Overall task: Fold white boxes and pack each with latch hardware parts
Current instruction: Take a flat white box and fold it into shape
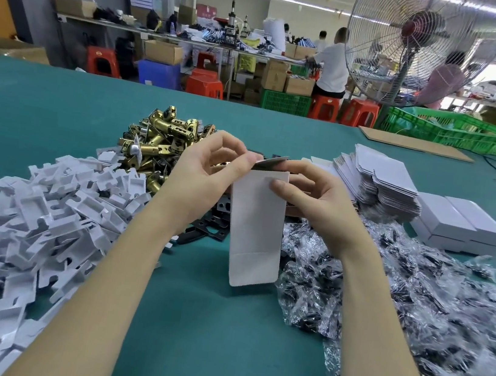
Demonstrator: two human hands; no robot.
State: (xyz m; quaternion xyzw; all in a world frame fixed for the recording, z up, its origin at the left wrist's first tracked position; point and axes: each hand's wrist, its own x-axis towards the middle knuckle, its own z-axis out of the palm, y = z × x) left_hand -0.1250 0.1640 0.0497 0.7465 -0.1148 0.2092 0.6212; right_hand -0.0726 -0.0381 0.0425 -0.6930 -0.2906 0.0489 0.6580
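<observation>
I hold a white box [257,221] upright over the green table [45,102], its lower flap hanging toward me. My left hand [211,170] pinches the top flap at the far end. My right hand [309,196] grips the box's right side, thumb pressed on its front face. A heap of brass latches [157,140] lies behind my left hand. Black plates [209,224] lie under the box. A stack of flat white boxes [378,180] sits at the right, with folded white boxes [458,223] beside it.
White plastic inserts [28,220] are heaped at the left. Clear bags of black screws [414,307] spread over the right. A cardboard sheet [415,146], a green crate [458,131] and a standing fan [420,40] lie beyond the table's far edge.
</observation>
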